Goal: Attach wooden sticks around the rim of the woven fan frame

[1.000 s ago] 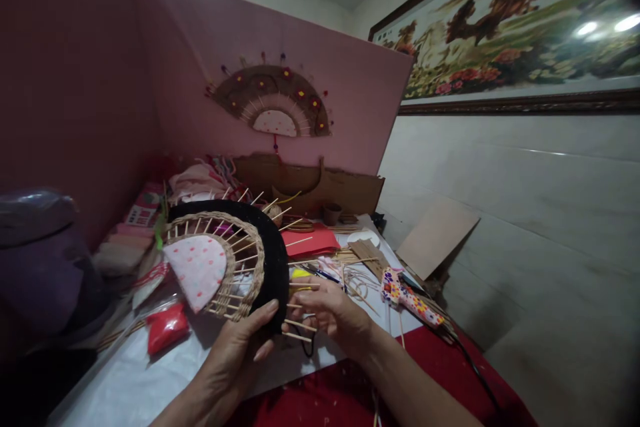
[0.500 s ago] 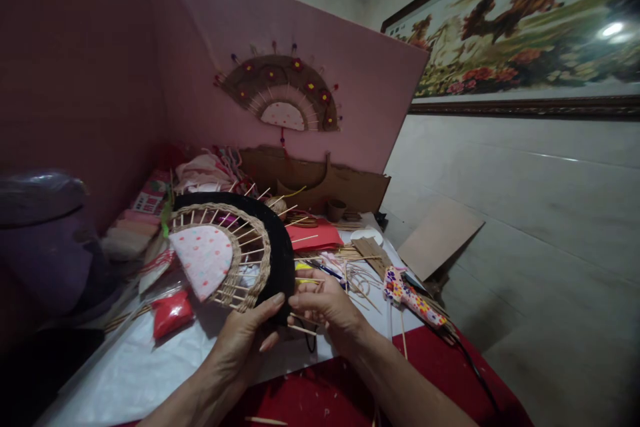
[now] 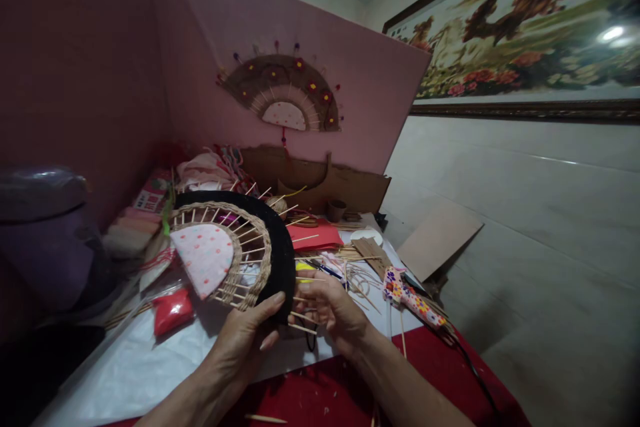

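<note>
A half-round woven fan (image 3: 281, 260) with a black outer band, tan woven rings and a white dotted centre is held over the table. Thin wooden sticks poke out past its black edge. My left hand (image 3: 245, 337) grips the fan's lower end, its thumb on top of the black band. My right hand (image 3: 327, 307) is at the fan's right edge beside the stick ends, fingers curled; whether it pinches a stick or the black cord hanging below is hard to make out.
A floral glue gun (image 3: 413, 300) with a cord lies at the right. A red packet (image 3: 173, 312) sits at the left. Behind are cardboard (image 3: 360, 190), red paper (image 3: 315, 235) and a small brown pot (image 3: 336, 209). A finished fan (image 3: 285, 90) hangs on the pink board.
My right hand's fingers have shifted slightly off the black band's edge, so more of the stick ends shows. The fan and my left hand have hardly moved.
</note>
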